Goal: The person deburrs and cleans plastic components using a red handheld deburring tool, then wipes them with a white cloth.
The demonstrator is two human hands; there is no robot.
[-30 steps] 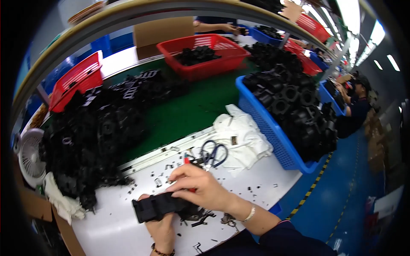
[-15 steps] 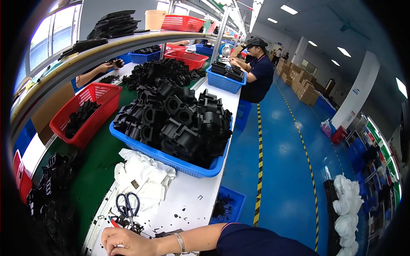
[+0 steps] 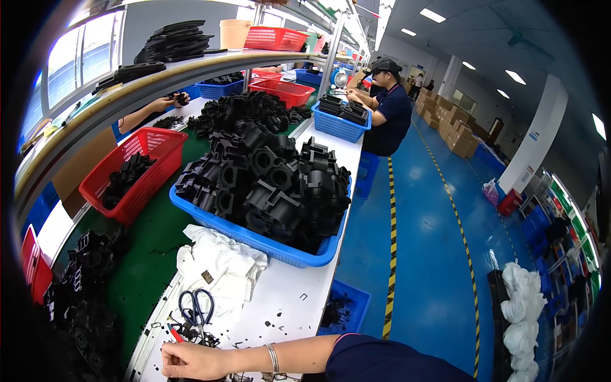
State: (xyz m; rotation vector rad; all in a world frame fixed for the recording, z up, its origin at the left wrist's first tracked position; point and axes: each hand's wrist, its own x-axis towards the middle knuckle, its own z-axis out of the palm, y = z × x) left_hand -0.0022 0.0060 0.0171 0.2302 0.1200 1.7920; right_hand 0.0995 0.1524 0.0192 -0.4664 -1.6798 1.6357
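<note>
My right hand [image 3: 194, 361], with a silver bangle [image 3: 272, 358] at the wrist, is at the lower edge above the white tabletop [image 3: 283, 296]. Its fingers are curled and closed; a dark edge shows under them, but what they grip is hidden. Just beyond the knuckles is a red-ended tool [image 3: 175, 333] among small black scraps [image 3: 194, 332]. Dark-handled scissors [image 3: 196, 307] lie beside a crumpled white cloth [image 3: 223, 267]. Farther off stands a blue basket [image 3: 254, 244] heaped with black plastic parts [image 3: 273, 207]. My left hand is out of view.
A red basket [image 3: 162, 146] with black parts stands at the left, near another person's hands [image 3: 175, 100]. A seated co-worker [image 3: 389, 118] is beyond a smaller blue basket [image 3: 340, 124]. Below the table's right edge sits a blue bin [image 3: 347, 309]. A shelf [image 3: 210, 63] runs overhead.
The whole view has shifted slightly, so things sit a little farther right. My right hand has turned a bit, and its fingers show less than before.
</note>
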